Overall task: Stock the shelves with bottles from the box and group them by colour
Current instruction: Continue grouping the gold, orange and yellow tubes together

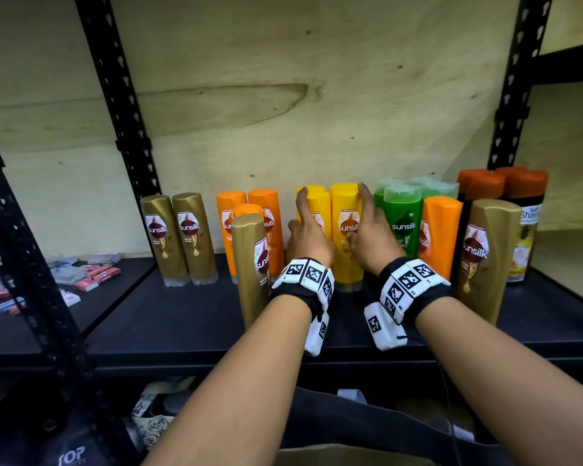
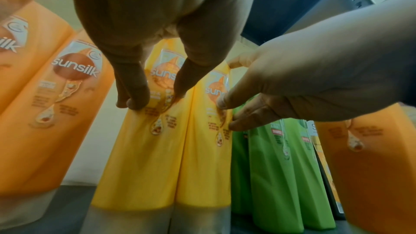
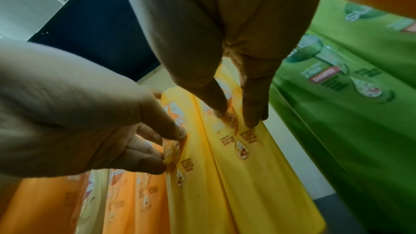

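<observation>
Yellow bottles [image 1: 347, 230] stand mid-shelf [image 1: 182, 314] between orange and green ones. Your left hand [image 1: 308, 237] and right hand [image 1: 372, 240] press them with straight fingers, gripping nothing. Probably smooth, stiff, top-heavy plastic: grasp mid-body.

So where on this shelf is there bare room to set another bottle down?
Bare shelf runs along the front edge, widest left of the lone gold bottle and before the gold pair. A narrower gap separates that pair from the orange bottles. From the yellow bottles, which both hands touch, rightward it is crowded.
</observation>
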